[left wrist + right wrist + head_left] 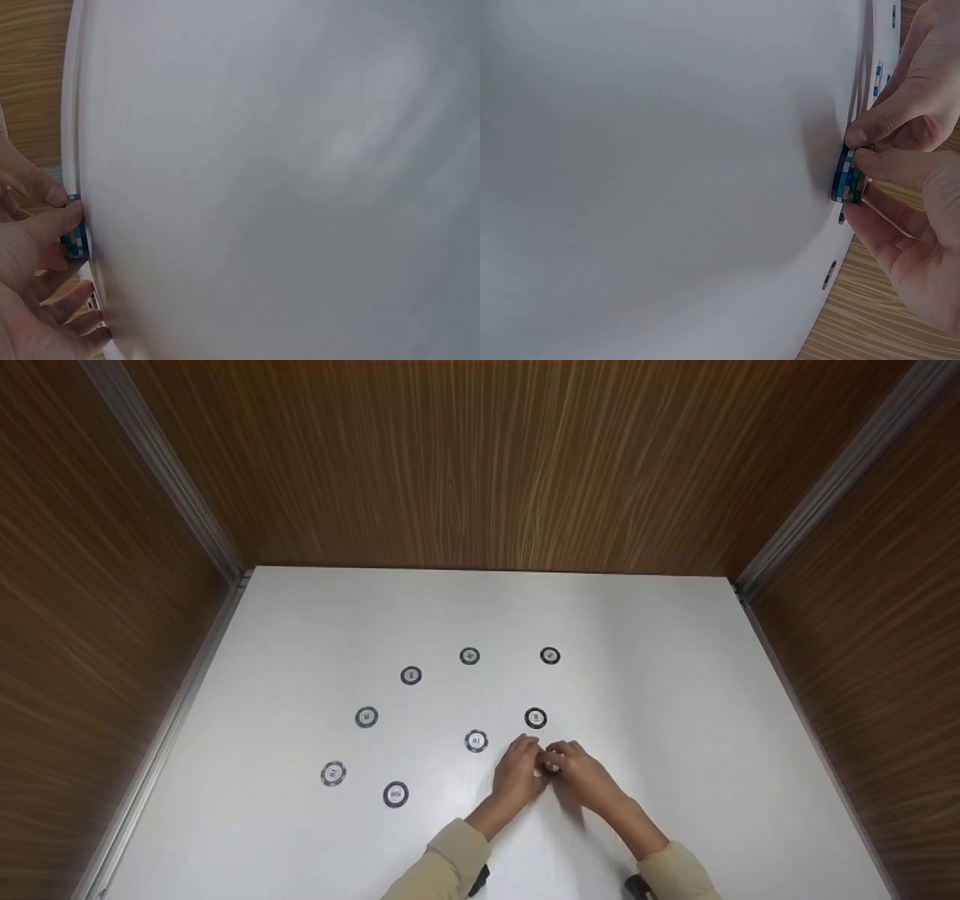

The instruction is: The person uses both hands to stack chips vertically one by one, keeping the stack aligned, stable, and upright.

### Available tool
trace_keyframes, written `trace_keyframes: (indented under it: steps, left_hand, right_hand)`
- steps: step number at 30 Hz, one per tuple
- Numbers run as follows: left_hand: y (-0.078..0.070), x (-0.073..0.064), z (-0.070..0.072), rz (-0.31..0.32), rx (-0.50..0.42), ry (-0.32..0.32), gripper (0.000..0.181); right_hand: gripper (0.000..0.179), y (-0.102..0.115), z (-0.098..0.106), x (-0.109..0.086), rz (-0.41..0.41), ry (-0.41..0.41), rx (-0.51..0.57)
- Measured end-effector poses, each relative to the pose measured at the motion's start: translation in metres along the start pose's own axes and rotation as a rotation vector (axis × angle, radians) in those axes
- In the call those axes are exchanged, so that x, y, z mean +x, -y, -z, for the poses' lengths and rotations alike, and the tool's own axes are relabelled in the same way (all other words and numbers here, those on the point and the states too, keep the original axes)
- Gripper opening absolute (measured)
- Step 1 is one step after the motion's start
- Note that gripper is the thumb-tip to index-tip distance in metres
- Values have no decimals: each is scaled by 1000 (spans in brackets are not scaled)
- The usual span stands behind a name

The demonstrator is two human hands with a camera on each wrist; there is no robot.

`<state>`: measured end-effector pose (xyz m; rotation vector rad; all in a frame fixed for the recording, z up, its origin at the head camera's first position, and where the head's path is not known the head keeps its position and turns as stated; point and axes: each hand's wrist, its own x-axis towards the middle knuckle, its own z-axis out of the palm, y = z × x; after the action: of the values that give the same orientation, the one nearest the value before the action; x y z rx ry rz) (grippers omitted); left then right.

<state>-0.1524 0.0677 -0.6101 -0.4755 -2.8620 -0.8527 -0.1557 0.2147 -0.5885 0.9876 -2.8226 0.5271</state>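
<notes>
In the head view both hands meet over a short stack of poker chips (551, 767) on the white table, right of the middle. My left hand (517, 771) grips it from the left, its thumb against the edge in the left wrist view. From the other side my right hand (585, 776) pinches the stack between thumb and fingers. Bands of blue, green, white and tan show along the side of the stacked chips (847, 178) in the right wrist view. Much of the stack is hidden by fingers in the head view.
Single poker chips lie flat, the nearest being a dark-rimmed chip (535, 718) ahead of my hands and another chip (476, 741) to their left. Several more chips (367, 717) spread leftward and back. Wood-grain panels (480, 465) border the white table (660, 675).
</notes>
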Motion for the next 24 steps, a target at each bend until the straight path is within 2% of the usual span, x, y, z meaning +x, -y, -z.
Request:
trace_keyframes:
  steps: [6,15,24]
  left_hand:
    - [0,1,1,23,-21,28,33]
    - [1,2,0,25,-37,28,32]
    - [0,1,1,3,-15,16,33]
  right_hand:
    - [30,-1,-1,0,8,-10,1]
    - [30,-4,-4,1,31,-40,9]
    - [29,-3,-2,2,9,-10,42]
